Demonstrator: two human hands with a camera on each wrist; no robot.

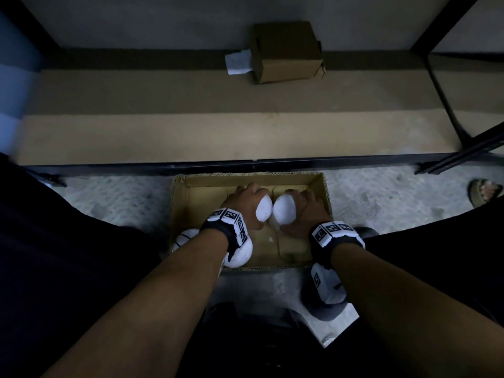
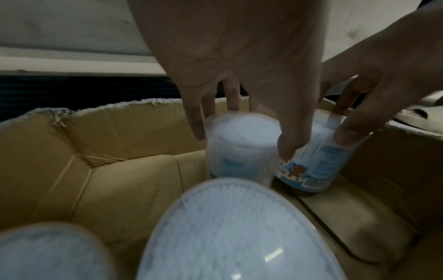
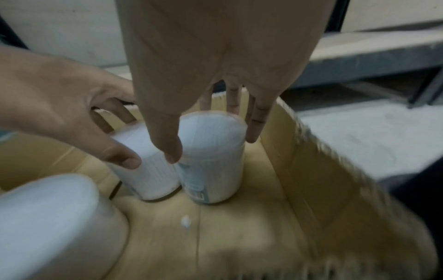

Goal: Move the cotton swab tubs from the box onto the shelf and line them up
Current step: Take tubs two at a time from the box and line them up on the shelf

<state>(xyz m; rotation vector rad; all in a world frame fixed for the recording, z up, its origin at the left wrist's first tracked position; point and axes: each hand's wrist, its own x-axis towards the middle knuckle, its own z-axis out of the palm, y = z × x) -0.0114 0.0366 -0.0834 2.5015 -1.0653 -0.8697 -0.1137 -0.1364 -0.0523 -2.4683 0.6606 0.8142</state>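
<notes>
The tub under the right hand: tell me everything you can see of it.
The tub is a clear plastic cylinder packed with white cotton swabs, with a pale blue label and a barcode low on its side. It stands upright on the floor of the cardboard box, close beside the tub that the left hand holds; whether the two touch is unclear. The right hand grips it from above, thumb on one side, fingers on the other.
</notes>
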